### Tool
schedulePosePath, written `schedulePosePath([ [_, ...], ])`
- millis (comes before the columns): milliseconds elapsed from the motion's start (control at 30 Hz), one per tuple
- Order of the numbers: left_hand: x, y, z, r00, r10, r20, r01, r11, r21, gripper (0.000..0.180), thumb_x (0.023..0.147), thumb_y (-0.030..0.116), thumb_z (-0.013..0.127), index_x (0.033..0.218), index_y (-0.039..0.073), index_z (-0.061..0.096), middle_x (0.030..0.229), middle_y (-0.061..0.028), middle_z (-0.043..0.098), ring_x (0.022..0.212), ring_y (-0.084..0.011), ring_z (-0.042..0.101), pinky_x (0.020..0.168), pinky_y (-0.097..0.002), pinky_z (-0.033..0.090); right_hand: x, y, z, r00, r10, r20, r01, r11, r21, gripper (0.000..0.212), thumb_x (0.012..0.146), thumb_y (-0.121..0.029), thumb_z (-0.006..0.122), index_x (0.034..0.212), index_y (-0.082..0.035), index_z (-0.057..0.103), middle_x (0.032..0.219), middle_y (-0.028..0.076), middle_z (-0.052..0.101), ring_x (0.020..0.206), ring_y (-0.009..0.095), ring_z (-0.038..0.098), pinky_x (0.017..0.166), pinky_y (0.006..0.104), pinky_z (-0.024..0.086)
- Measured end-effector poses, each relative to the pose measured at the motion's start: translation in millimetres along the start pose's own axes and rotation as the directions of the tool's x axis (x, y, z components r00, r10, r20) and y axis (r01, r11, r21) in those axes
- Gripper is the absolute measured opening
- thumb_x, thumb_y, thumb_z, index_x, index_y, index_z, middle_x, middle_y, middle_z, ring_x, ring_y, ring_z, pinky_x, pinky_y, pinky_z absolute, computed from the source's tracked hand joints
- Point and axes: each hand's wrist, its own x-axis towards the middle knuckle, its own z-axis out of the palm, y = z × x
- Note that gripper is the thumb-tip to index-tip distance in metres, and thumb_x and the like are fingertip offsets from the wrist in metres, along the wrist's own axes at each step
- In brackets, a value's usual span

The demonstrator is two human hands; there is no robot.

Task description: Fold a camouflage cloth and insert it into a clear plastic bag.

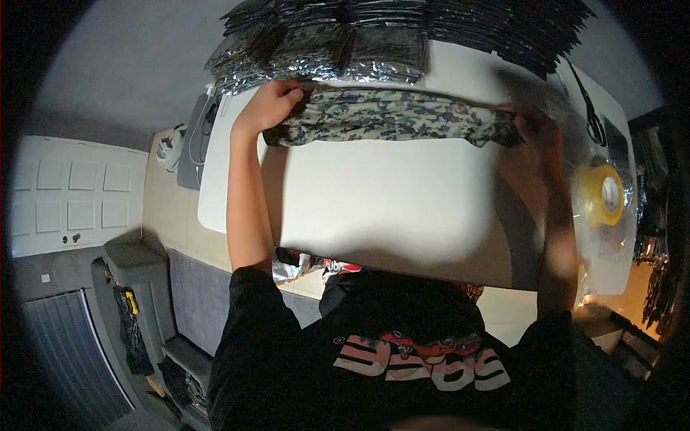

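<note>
A camouflage-patterned cloth (402, 115) in green, cream and dark tones lies stretched crosswise over the white table (388, 194), folded into a long narrow strip with a wrinkled lower edge. Its left end is pinched between the thumb and fingers of my left hand (270, 108). At the other end my right hand (539, 131) grips the cloth, in deep shadow, with its fingers only partly visible. Just beyond the strip, stacks of dark, shiny plastic-wrapped packets (316, 50) line the table's far side.
Toward the right edge stand a roll of clear yellowish tape (609, 194) and black-handled scissors (594, 122), with crumpled clear plastic around the tape. A grey sofa (136, 266) is off to the left, below a white panelled door (79, 194).
</note>
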Motion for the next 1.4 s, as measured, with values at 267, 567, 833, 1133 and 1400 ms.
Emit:
schedulePosePath([
  [267, 0, 15, 3, 0.995, 0.099, 0.018, -0.099, 0.995, -0.004, 0.035, 0.097, 0.033, 0.072, 0.106, -0.001, 0.078, 0.087, -0.0121, 0.075, 0.079, -0.0188, 0.064, 0.077, -0.0374, 0.052, -23, 25, 3, 0.982, 0.001, 0.191, -0.028, 0.99, 0.141, 0.026, 0.097, -0.028, 0.077, 0.106, -0.003, 0.074, 0.093, 0.007, 0.071, 0.086, 0.017, 0.066, 0.08, 0.0344, 0.054],
  [567, -4, 18, -2, 0.968, 0.224, -0.11, -0.224, 0.974, 0.015, 0.04, 0.1, 0.039, 0.075, 0.096, -0.001, 0.078, 0.064, -0.0104, 0.058, 0.062, -0.0151, 0.048, 0.061, -0.0366, 0.044, -18, -35, 21, 0.916, -0.099, 0.389, 0.208, 0.946, -0.249, 0.03, 0.08, -0.023, 0.091, 0.093, -0.004, 0.073, 0.084, 0.008, 0.066, 0.077, 0.02, 0.063, 0.073, 0.0362, 0.052],
  [833, -6, 13, -3, 0.945, 0.261, -0.199, -0.267, 0.964, -0.005, 0.046, 0.099, 0.043, 0.076, 0.096, -0.003, 0.079, 0.062, -0.0142, 0.059, 0.063, -0.0151, 0.048, 0.062, -0.0368, 0.046, -21, -6, 30, 0.975, -0.144, 0.168, 0.161, 0.982, -0.096, 0.017, 0.09, -0.014, 0.082, 0.094, -0.001, 0.072, 0.094, 0.011, 0.07, 0.09, 0.024, 0.067, 0.082, 0.0378, 0.054],
  [1133, -10, 12, -24, 0.973, 0.22, -0.068, -0.228, 0.962, -0.152, 0.038, 0.083, 0.031, 0.094, 0.085, -0.002, 0.076, 0.072, 0.0001, 0.065, 0.072, -0.0094, 0.053, 0.068, -0.0328, 0.047, 4, -13, -4, 0.967, 0.201, -0.157, -0.236, 0.939, -0.249, 0.023, 0.096, -0.016, 0.077, 0.113, -0.001, 0.077, 0.114, 0.012, 0.079, 0.105, 0.021, 0.071, 0.097, 0.036, 0.053],
  [1400, -17, -27, -38, 0.993, 0.117, -0.019, -0.115, 0.916, -0.384, 0.024, 0.084, 0.009, 0.092, 0.098, -0.002, 0.076, 0.088, -0.0002, 0.073, 0.083, -0.0072, 0.062, 0.074, -0.0285, 0.051, 7, 2, -5, 0.972, 0.083, -0.221, -0.053, 0.989, 0.137, 0.027, 0.097, -0.021, 0.078, 0.117, -0.002, 0.077, 0.111, 0.009, 0.079, 0.101, 0.017, 0.072, 0.096, 0.0314, 0.052],
])
